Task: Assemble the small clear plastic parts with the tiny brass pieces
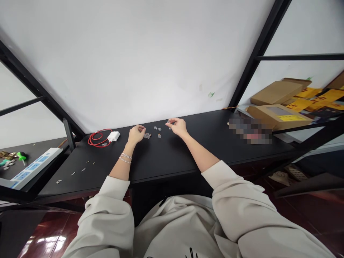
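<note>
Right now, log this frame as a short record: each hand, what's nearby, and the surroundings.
left hand: beside small glass bottles
right hand: at a clear piece, grip unclear
surface: black desk
also on desk: red cable, white charger
off to the sides: power strip, cardboard boxes

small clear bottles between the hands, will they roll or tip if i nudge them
The small clear bottles will probably tip or roll easily, since they look tiny, rounded and loose. They seem to be glass, so likely light but fragile, though they are too small here to be sure. The smooth-looking black tabletop may offer little grip.
</note>
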Tool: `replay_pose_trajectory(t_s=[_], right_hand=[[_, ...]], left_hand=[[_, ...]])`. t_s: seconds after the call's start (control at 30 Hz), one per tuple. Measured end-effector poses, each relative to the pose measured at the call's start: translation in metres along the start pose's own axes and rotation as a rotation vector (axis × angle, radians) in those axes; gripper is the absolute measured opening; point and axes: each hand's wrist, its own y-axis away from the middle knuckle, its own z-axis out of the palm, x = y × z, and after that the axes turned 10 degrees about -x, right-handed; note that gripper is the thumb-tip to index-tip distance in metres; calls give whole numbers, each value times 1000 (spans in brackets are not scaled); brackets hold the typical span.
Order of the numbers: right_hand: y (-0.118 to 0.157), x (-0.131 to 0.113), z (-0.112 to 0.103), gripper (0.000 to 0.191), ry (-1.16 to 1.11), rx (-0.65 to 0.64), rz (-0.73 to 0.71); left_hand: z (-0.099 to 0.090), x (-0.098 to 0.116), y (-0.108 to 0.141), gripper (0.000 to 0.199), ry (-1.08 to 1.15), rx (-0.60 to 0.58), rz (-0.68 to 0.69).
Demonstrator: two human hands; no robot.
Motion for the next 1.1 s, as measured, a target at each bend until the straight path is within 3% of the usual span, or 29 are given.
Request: replay_pose_trajectory(t_s=[0.23,0.5,0.83,0.9,1.1], right_hand=[[-2,-4,-16,30,5,90,39],[2,-2,-16,25,69,-11,54],[1,-6,-12,36,-10,-44,111],[2,-4,-8,36,23,-83,119],[9,0,6,23,297,-352,98]], left_hand=[[4,5,2,17,12,-32,3],[10,11,4,15,37,-67,30],[23,23,11,19,125,-179,83],[29,25,13,23,138,-214,102],[43,30,18,35,88,-316,245]])
